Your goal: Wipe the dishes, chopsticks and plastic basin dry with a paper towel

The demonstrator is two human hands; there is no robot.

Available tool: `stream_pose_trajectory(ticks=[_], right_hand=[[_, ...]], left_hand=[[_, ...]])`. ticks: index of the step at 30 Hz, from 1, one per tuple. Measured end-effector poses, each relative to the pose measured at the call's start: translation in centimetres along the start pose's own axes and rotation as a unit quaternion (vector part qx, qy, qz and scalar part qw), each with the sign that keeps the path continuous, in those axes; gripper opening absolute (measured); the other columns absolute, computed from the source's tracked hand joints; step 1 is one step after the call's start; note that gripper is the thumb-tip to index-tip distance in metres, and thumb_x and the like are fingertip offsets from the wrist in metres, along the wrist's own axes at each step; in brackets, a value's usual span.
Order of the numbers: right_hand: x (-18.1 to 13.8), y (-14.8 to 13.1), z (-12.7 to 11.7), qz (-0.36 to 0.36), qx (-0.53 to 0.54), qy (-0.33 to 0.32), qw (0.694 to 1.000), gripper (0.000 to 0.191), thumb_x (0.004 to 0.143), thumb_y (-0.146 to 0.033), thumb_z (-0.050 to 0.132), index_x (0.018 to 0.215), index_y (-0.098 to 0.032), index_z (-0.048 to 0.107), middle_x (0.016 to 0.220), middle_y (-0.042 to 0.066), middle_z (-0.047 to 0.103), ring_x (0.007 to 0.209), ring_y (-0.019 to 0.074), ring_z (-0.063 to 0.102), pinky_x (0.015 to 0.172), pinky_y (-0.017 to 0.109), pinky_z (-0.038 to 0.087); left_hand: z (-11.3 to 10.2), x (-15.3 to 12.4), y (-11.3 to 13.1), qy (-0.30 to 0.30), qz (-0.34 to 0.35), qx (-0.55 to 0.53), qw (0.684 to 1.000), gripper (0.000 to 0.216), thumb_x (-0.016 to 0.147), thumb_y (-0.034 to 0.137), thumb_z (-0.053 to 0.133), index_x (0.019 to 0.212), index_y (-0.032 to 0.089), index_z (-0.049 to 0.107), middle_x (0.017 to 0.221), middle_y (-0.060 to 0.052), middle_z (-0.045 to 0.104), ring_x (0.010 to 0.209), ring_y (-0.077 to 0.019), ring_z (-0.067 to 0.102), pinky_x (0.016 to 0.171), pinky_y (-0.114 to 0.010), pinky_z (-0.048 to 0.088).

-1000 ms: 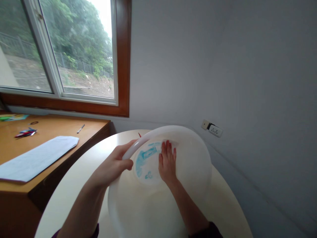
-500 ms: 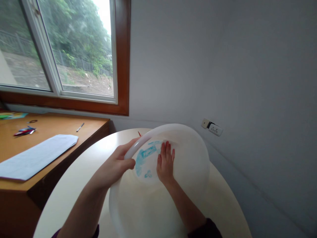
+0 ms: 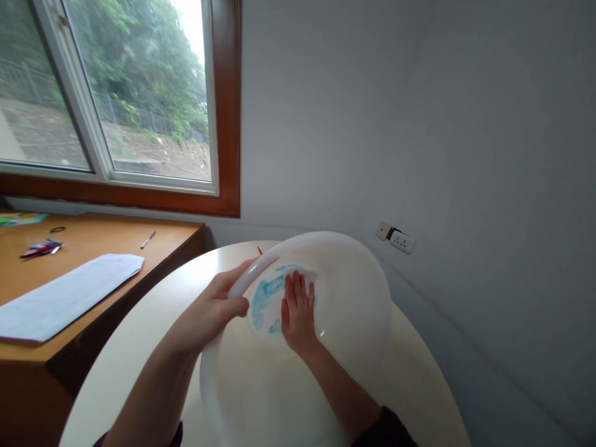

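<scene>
A large white plastic basin (image 3: 349, 298) stands tilted toward me, with blue printing (image 3: 265, 298) on its inner bottom. My left hand (image 3: 209, 313) grips its rim on the left, thumb inside and fingers behind the wall. Inside the basin, my right hand (image 3: 300, 320) lies flat on the bottom, over part of the printing, with its fingers stretched out. A thin pale piece (image 3: 311, 275), perhaps tissue or cloth, shows by the right fingertips; most of it is hidden under them.
The basin rests over a round white table (image 3: 121, 347). To the left, a wooden desk (image 3: 177, 233) carries a folded white sheet (image 3: 74, 298), a pen (image 3: 148, 240) and several coloured pens (image 3: 41, 248). Behind are a window (image 3: 149, 93) and a wall socket (image 3: 401, 240).
My right hand has slid left across the basin's bottom, covering more of the blue print. My left hand keeps its grip on the rim. The whole view has shifted slightly.
</scene>
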State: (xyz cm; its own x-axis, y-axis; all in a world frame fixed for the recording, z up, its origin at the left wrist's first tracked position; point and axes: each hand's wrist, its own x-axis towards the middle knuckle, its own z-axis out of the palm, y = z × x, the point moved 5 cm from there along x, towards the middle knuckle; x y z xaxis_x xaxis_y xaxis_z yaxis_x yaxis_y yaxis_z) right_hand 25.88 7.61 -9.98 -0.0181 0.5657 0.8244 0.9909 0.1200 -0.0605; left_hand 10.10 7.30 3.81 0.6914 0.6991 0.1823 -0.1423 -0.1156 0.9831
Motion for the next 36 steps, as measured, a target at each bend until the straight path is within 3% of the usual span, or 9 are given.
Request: stream_pose_trajectory(ticks=[7, 13, 20, 30, 36], right_hand=[[-0.4, -1.4, 0.3, -0.045, -0.004, -0.029, 0.999, 0.061, 0.091, -0.015, 0.028, 0.145, -0.014, -0.001, 0.149, 0.013, 0.023, 0.139, 0.0252, 0.011, 0.109, 0.055, 0.015], [-1.2, -2.8, 0.8, -0.096, 0.014, -0.056, 0.994, 0.062, 0.089, -0.013, 0.031, 0.145, -0.013, 0.002, 0.148, 0.013, 0.026, 0.139, 0.0250, 0.013, 0.109, 0.055, 0.014], [-1.9, -4.2, 1.2, -0.141, 0.032, -0.094, 0.985, 0.062, 0.084, -0.011, 0.037, 0.144, -0.011, 0.017, 0.146, 0.013, 0.030, 0.138, 0.0245, 0.012, 0.109, 0.055, 0.014], [-3.0, -5.8, 1.6, -0.206, 0.037, -0.184, 0.961, 0.065, 0.082, -0.011, 0.039, 0.144, -0.014, 0.017, 0.147, 0.007, 0.029, 0.139, 0.0208, 0.008, 0.112, 0.050, 0.008], [-1.9, -5.6, 0.8, -0.261, 0.046, -0.165, 0.950, 0.058, 0.086, -0.014, 0.037, 0.143, -0.015, 0.022, 0.143, 0.005, 0.038, 0.138, 0.0157, 0.014, 0.114, 0.044, 0.006]], left_hand=[[-0.2, 0.0, -0.2, -0.004, -0.001, 0.011, 1.000, 0.070, 0.056, 0.007, 0.048, 0.125, 0.020, 0.053, 0.092, -0.002, 0.069, 0.084, -0.0219, 0.059, 0.070, -0.027, 0.045], [-0.3, 0.1, -0.2, -0.017, 0.014, 0.009, 1.000, 0.070, 0.056, 0.004, 0.047, 0.123, 0.023, 0.055, 0.094, 0.000, 0.069, 0.093, -0.0228, 0.059, 0.076, -0.027, 0.045], [-0.5, 0.2, -0.3, -0.014, 0.027, 0.011, 0.999, 0.071, 0.055, 0.003, 0.046, 0.122, 0.022, 0.056, 0.097, 0.001, 0.069, 0.102, -0.0230, 0.056, 0.088, -0.028, 0.041], [-0.4, 0.1, -0.5, -0.013, 0.010, -0.020, 1.000, 0.071, 0.056, 0.005, 0.049, 0.124, 0.020, 0.054, 0.100, -0.001, 0.069, 0.092, -0.0228, 0.060, 0.083, -0.030, 0.045], [-0.7, 0.2, -0.3, 0.000, 0.029, 0.026, 0.999, 0.068, 0.054, 0.004, 0.046, 0.119, 0.020, 0.058, 0.094, -0.001, 0.070, 0.084, -0.0208, 0.060, 0.075, -0.028, 0.046]])
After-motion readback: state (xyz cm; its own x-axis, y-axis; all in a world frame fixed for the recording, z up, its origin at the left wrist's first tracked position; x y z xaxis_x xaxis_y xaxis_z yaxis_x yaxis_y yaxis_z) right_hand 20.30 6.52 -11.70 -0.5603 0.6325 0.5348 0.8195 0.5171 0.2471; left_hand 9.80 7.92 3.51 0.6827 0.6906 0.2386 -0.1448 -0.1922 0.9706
